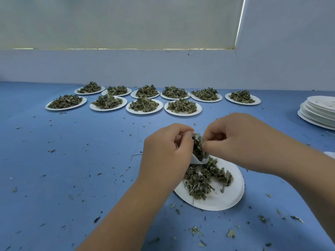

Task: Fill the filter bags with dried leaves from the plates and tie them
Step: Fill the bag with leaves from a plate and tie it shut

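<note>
A white filter bag (198,160), its mouth open and dark dried leaves showing inside, hangs over the near white plate (224,200). My left hand (166,153) grips the bag's left edge with curled fingers. My right hand (241,140) pinches leaves at the bag's mouth on its right side. A loose pile of dried leaves (201,180) lies on the near plate under the bag. Most of the bag is hidden behind my left hand.
Several white plates heaped with dried leaves (145,105) stand in two rows at the back of the blue table (72,160). A stack of used white plates (319,111) sits at the right edge. Leaf crumbs are scattered over the table.
</note>
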A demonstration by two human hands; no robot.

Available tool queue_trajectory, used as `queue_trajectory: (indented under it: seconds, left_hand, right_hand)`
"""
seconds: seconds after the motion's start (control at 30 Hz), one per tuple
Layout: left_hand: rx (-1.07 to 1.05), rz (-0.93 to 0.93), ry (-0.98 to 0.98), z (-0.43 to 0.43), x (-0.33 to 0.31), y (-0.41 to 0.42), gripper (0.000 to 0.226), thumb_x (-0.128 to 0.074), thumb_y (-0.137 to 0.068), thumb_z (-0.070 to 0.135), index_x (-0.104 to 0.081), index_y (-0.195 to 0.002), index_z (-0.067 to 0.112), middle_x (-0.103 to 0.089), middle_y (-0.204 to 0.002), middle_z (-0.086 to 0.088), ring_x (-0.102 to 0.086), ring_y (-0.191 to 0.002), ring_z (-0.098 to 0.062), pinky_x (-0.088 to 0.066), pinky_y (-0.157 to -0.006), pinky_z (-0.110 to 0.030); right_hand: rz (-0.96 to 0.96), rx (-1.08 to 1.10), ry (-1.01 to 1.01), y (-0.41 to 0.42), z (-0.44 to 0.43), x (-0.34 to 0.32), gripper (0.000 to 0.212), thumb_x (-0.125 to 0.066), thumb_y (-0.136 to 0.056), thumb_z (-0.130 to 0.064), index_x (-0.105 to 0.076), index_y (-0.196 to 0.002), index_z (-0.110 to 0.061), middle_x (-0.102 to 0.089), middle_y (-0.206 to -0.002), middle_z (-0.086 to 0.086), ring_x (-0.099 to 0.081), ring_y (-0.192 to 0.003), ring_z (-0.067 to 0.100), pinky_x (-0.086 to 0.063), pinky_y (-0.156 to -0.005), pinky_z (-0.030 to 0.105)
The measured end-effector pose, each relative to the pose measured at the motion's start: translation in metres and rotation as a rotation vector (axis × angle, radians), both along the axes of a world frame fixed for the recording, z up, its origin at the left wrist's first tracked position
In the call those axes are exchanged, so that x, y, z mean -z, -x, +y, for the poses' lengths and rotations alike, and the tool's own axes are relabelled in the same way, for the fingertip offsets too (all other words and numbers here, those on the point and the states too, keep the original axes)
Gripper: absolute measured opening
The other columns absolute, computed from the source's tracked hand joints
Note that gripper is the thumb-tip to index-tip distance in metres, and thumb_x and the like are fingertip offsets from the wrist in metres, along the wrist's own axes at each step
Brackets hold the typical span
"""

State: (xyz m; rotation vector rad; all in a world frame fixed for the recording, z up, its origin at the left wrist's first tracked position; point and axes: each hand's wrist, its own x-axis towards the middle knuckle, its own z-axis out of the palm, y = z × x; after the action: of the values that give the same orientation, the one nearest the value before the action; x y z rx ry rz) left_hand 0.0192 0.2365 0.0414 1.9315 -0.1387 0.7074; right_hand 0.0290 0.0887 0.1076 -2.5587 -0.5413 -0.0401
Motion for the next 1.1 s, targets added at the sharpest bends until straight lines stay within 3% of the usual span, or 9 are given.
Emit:
queue_trajectory:
  seconds: [0.17,0.3,0.53,0.67,0.8,0.93,1.1]
  left_hand:
    - [0.055,0.05,0.139,0.0,-0.005,0.001,0.023,-0.062,-0.089,0.016,-0.07,-0.076,0.033,-0.056,-0.054,0.014,-0.047,-0.046,0.002,-0.034,-0.047,-0.006]
    - [0.067,0.091,0.225,0.002,-0.006,0.001,0.02,-0.061,-0.089,0.015,-0.072,-0.077,0.029,-0.058,-0.053,0.014,-0.049,-0.048,0.002,-0.036,-0.047,-0.006]
    - [0.046,0.115,0.29,0.005,-0.007,-0.004,0.021,-0.062,-0.088,0.017,-0.072,-0.074,0.027,-0.066,-0.062,0.005,-0.054,-0.052,0.001,-0.044,-0.05,-0.015]
    - [0.03,0.13,0.317,0.007,-0.007,-0.005,0.017,-0.063,-0.088,0.021,-0.072,-0.075,0.026,-0.055,-0.052,0.005,-0.047,-0.049,-0.004,-0.04,-0.049,-0.017]
    - [0.038,0.132,0.32,0.007,-0.007,-0.005,0.016,-0.063,-0.089,0.02,-0.073,-0.077,0.025,-0.065,-0.069,-0.006,-0.053,-0.058,-0.006,-0.044,-0.054,-0.021]
    - [0.048,0.13,0.342,0.008,-0.007,-0.005,0.017,-0.063,-0.088,0.018,-0.073,-0.075,0.023,-0.053,-0.048,0.007,-0.043,-0.044,-0.003,-0.036,-0.044,-0.014]
    - [0.055,0.127,0.343,0.007,-0.006,-0.006,0.023,-0.061,-0.089,0.016,-0.072,-0.071,0.024,-0.05,-0.045,0.013,-0.041,-0.041,-0.002,-0.034,-0.044,-0.014]
  right_hand:
    - [-0.113,0.007,0.231,-0.006,0.016,-0.013,0.015,-0.063,-0.079,-0.028,-0.07,-0.065,-0.031,-0.067,-0.063,-0.008,-0.057,-0.054,0.006,-0.036,-0.039,0.013]
    - [-0.166,0.017,0.205,-0.012,0.025,-0.009,0.017,-0.07,-0.076,-0.03,-0.065,-0.06,-0.027,-0.064,-0.061,-0.006,-0.055,-0.055,0.007,-0.038,-0.046,0.018]
    - [-0.193,0.045,0.085,-0.018,0.024,0.004,0.036,-0.076,-0.068,-0.042,-0.045,-0.065,-0.025,-0.045,-0.058,-0.009,-0.037,-0.05,0.006,-0.024,-0.047,0.023]
    - [-0.123,0.009,0.02,-0.024,0.016,0.003,0.041,-0.076,-0.059,-0.052,-0.047,-0.079,-0.03,-0.05,-0.072,-0.01,-0.045,-0.059,0.005,-0.03,-0.052,0.025]
    - [-0.112,-0.095,-0.04,-0.026,0.012,0.003,0.05,-0.074,-0.061,-0.052,-0.052,-0.105,-0.045,-0.057,-0.088,-0.017,-0.054,-0.069,0.0,-0.042,-0.061,0.021]
    - [-0.238,-0.19,-0.049,-0.025,0.014,0.003,0.026,-0.071,-0.07,-0.04,-0.061,-0.093,-0.043,-0.058,-0.082,-0.019,-0.055,-0.072,-0.001,-0.044,-0.063,0.018]
    - [-0.311,-0.225,-0.087,-0.023,0.015,0.004,0.01,-0.074,-0.076,-0.025,-0.071,-0.078,-0.034,-0.061,-0.063,-0.018,-0.058,-0.071,-0.002,-0.044,-0.061,0.013]
